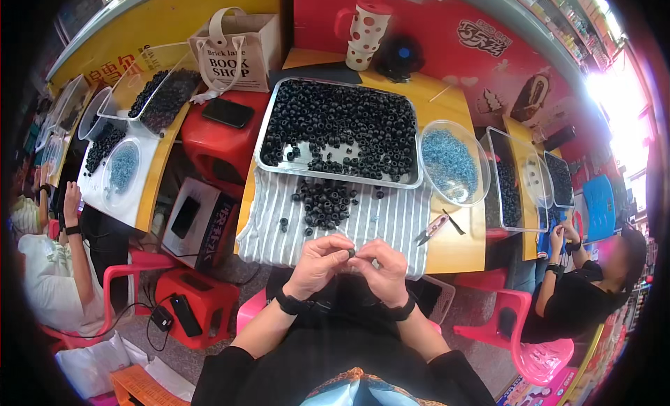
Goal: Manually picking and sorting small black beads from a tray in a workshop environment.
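Nearest us, our left hand [317,261] and right hand [380,266] meet, each grip pinched on one small black bead [351,252], just below the striped cloth [377,224] and its bead pile [324,202]

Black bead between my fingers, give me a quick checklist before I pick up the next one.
1. Black bead pinched between left hand and right hand: ok.
2. Loose bead pile on the striped cloth lying in front of the hands: ok.
3. Metal tray stocked with beads: ok.
4. Bowl of blue beads beside the tray: ok.
5. Snips lying on the cloth edge, apart from the hands: ok.
6. Whether anything is threaded through the bead: cannot tell, too small.
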A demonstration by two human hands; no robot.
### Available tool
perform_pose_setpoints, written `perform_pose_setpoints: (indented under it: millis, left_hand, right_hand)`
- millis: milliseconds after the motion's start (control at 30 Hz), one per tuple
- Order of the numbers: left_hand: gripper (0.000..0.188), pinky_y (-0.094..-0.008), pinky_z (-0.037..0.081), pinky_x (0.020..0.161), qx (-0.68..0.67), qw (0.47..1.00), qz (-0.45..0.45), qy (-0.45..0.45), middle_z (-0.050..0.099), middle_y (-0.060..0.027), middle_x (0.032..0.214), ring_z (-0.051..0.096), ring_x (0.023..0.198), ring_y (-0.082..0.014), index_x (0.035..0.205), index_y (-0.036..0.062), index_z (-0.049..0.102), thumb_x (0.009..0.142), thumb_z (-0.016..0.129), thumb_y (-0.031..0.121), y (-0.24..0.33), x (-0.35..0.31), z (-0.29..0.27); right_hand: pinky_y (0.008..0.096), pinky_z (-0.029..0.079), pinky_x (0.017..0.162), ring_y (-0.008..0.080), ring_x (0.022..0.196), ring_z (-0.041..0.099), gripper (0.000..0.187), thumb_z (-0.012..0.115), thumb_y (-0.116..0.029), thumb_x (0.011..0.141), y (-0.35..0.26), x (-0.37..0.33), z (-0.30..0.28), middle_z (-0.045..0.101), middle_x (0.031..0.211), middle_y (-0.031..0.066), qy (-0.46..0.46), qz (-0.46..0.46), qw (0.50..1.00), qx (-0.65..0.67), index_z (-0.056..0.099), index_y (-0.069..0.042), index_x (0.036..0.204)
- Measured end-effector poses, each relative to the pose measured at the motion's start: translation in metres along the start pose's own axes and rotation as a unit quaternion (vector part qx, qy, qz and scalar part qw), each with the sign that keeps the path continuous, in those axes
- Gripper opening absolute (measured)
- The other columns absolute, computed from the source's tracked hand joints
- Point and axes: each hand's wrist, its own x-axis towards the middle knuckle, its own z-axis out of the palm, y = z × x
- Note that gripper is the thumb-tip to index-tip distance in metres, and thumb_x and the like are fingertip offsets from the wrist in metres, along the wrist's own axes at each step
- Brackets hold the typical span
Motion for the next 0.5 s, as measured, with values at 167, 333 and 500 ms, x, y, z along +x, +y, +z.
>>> perform_pose_setpoints:
  millis: [167, 333, 500]
  left_hand:
    - [0.038, -0.0232, 0.053, 0.070, -0.032, 0.999, -0.016, 0.003, 0.060, -0.0019, 0.096, 0.060, 0.082, -0.0097, 0.123, 0.0027, 0.056, 0.086, 0.066, 0.000, 0.003, -0.001, 0.002]
    - [0.059, -0.0223, 0.053, 0.069, -0.040, 0.996, -0.074, -0.029, 0.059, -0.0033, 0.092, 0.061, 0.079, -0.0097, 0.136, -0.0028, 0.042, 0.082, 0.066, -0.005, 0.018, 0.001, 0.004]
    - [0.058, -0.0232, 0.053, 0.068, -0.053, 0.992, -0.099, -0.065, 0.060, -0.0042, 0.089, 0.061, 0.077, -0.0103, 0.132, -0.0038, 0.047, 0.080, 0.071, -0.001, 0.017, 0.001, -0.001]
  right_hand:
    - [0.0247, 0.045, 0.056, 0.0112, 0.064, 0.058, 0.022, 0.074, -0.003, 0.077, -0.013, 0.010, -0.011, 0.062, 0.075, 0.0068, -0.075, 0.125, 0.987, 0.066, 0.066, -0.003, 0.099]
    - [0.0303, 0.045, 0.058, 0.0188, 0.066, 0.058, 0.027, 0.074, -0.007, 0.077, -0.009, 0.022, -0.020, 0.061, 0.077, 0.0074, -0.173, 0.004, 0.984, 0.037, 0.065, -0.005, 0.103]
    - [0.0341, 0.048, 0.063, 0.0271, 0.073, 0.062, 0.024, 0.073, -0.007, 0.078, -0.010, 0.023, -0.020, 0.062, 0.083, 0.0097, -0.226, -0.023, 0.970, 0.082, 0.064, -0.006, 0.099]
